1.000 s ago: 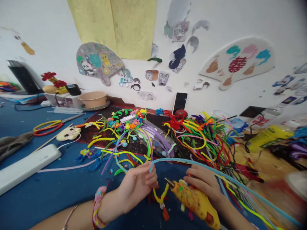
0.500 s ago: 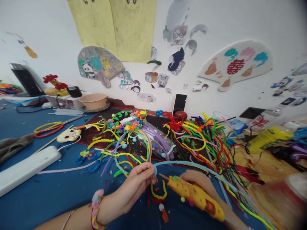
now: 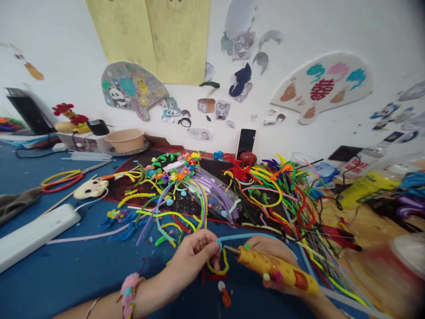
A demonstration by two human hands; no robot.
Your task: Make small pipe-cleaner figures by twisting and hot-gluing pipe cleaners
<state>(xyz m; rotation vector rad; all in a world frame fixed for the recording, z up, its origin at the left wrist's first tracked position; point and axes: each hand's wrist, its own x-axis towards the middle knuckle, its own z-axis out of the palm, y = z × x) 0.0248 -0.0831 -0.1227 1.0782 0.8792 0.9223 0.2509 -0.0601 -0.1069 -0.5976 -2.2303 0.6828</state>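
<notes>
My left hand [image 3: 194, 254] pinches the end of a light blue pipe cleaner [image 3: 252, 237] that arcs away to the right over the blue table [image 3: 66, 266]. My right hand [image 3: 275, 254] is wrapped round a yellow glue gun [image 3: 275, 270] spotted with bits of colour; its metal nozzle points left at the pinched end of the pipe cleaner. A short yellow curved piece [image 3: 221, 266] lies just under the nozzle. A small orange-and-white scrap [image 3: 224, 294] lies below it.
A heap of coloured pipe cleaners [image 3: 275, 190] and a flower bundle [image 3: 175, 170] cover the black mat ahead. Further off: a white power strip [image 3: 33, 232] at left, scissors [image 3: 66, 177], a bowl [image 3: 126, 139], a phone [image 3: 246, 141] against the wall, a yellow bottle [image 3: 368, 188] at right.
Both hands have moved closer together and a little away from me. The glue gun has levelled out, its nozzle now at the pipe cleaner's end, and the blue pipe cleaner has bent into a tighter arc.
</notes>
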